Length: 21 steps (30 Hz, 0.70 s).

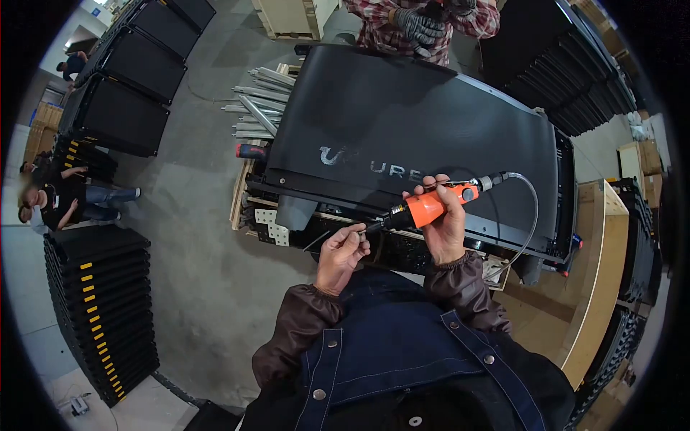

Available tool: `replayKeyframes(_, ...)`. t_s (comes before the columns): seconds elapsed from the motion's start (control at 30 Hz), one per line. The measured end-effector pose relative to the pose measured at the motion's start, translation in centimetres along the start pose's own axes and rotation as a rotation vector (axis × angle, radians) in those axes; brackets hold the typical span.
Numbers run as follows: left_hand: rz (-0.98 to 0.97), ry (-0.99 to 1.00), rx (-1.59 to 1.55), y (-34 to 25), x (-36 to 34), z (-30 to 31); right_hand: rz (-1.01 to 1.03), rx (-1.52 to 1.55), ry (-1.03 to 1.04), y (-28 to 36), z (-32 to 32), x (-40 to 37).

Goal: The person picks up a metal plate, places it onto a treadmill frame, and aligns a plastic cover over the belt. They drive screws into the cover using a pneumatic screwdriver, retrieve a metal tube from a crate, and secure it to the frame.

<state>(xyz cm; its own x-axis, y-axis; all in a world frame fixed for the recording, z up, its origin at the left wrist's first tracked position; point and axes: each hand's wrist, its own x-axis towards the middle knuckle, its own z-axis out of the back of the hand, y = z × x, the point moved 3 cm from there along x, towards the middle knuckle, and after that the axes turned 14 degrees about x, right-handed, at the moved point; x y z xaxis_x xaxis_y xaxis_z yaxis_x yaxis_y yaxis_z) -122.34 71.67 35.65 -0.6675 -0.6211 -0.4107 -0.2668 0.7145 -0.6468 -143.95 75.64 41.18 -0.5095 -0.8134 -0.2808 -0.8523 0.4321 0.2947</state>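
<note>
My right hand (pixel 445 233) is closed around an orange air screwdriver (pixel 427 209), whose tip points left. A clear air hose (pixel 535 208) runs from its back end and curves down on the right. At the tool's tip, my left hand (pixel 343 253) is pinched closed, thumb against fingers. A small metallic piece seems to be there, too small to name. Both hands are above the near edge of a wide black belt deck (pixel 402 115) with white lettering. A white perforated plate (pixel 272 227) shows under the deck's near left corner.
Metal tubes (pixel 259 104) lie in a bundle left of the deck, near a red-and-black tool (pixel 251 151). Across the deck stands a person in a checked shirt (pixel 374 21) and grey gloves. Stacked black decks (pixel 100 302) stand left; a wooden crate (pixel 600 266) is at right.
</note>
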Motion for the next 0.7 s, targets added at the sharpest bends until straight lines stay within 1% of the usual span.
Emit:
replayKeyframes(0.07,-0.137,-0.2,0.3,-1.6,-0.3,0.3,0.009,-0.006,-0.036,-1.3,-0.4,0.1)
replayKeyframes(0.1,-0.135,-0.2,0.291,-2.2,-0.3,0.7,0.014,-0.007,-0.071,-2.1,-0.6,0.1)
replayKeyframes(0.17,-0.62,-0.272,0.917,-5.1,-0.9,1.1,0.013,-0.021,-0.107,-3.8,-0.9,0.1)
replayKeyframes(0.2,-0.726,-0.351,1.202,-6.8,-1.6,0.7,0.01,-0.025,-0.142,-4.8,-1.1,0.2)
replayKeyframes(0.23,-0.729,-0.366,1.194,-7.4,-1.6,1.6,0.013,-0.046,-0.184,-5.8,-1.4,0.3)
replayKeyframes(0.3,-0.667,-0.308,1.074,-8.0,-1.3,3.4,0.01,-0.075,-0.168,-7.6,-1.9,0.8)
replayKeyframes(0.33,-0.67,-0.317,1.065,-8.6,-1.2,4.4,0.021,-0.094,-0.158,-8.5,-2.2,1.0)
replayKeyframes(0.4,-0.211,-0.18,0.728,-9.2,0.3,7.0,0.033,-0.132,-0.114,-10.3,-4.0,1.5)
replayKeyframes(0.43,-0.089,-0.1,0.545,-9.7,1.1,8.2,0.067,-0.181,-0.045,-11.1,-5.2,1.6)
replayKeyframes(0.47,-0.092,-0.097,0.534,-9.8,1.9,9.2,0.1,-0.23,0.021,-11.9,-6.2,1.7)
replayKeyframes(0.53,0.135,-0.002,-0.184,-9.2,3.9,10.4,0.186,-0.333,0.158,-13.3,-8.3,2.6)
replayKeyframes(0.57,0.161,-0.05,-0.344,-9.0,4.9,10.0,0.232,-0.399,0.234,-14.3,-9.9,2.9)
replayKeyframes(0.6,0.163,-0.041,-0.355,-8.7,5.9,10.2,0.247,-0.433,0.226,-15.4,-11.3,2.9)
replayKeyframes(0.67,0.065,0.217,-0.737,-8.9,7.6,9.8,0.269,-0.582,0.368,-17.4,-12.0,4.0)
replayKeyframes(0.7,0.108,0.091,-0.703,-9.4,7.5,9.5,0.297,-0.651,0.44,-18.2,-12.4,4.7)
